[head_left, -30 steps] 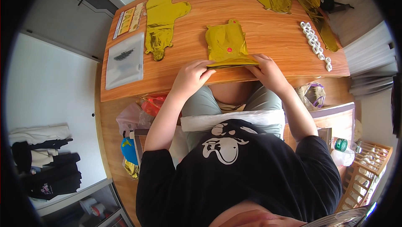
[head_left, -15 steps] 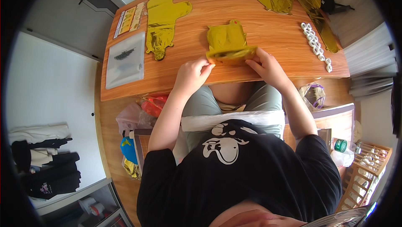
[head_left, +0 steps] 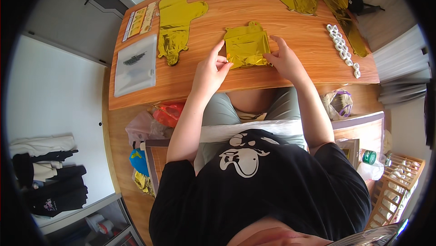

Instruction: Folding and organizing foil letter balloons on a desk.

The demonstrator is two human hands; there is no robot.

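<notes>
Left end of the wooden table [head_left: 304,37]: a translucent plastic sleeve [head_left: 136,75] in front of a printed sheet [head_left: 141,20]. Next, a long gold foil piece [head_left: 181,16], its long axis running away from the person.

Left hand [head_left: 210,72]: at the near left corner of the crinkled gold foil packet [head_left: 248,46]. Index stretched forward along the left side, spread from the thumb, whose tip meets the corner. Whether thumb and curled fingers pinch there, cannot tell.

Packet: flat on the table, central, directly between the hands and just ahead of the thumbs. Body nearly square, so no clear long axis (the tabbed end points away from the person).

Right hand [head_left: 287,62]: thumb over the near right part of the packet, index raised forward beside the right edge, apart from the thumb. Pinch beneath: cannot tell. Neither hand clearly nearer; both meet the near half.

Far right: more gold foil [head_left: 305,1], then a row of small white loops [head_left: 338,42], well apart from the fingers.
</notes>
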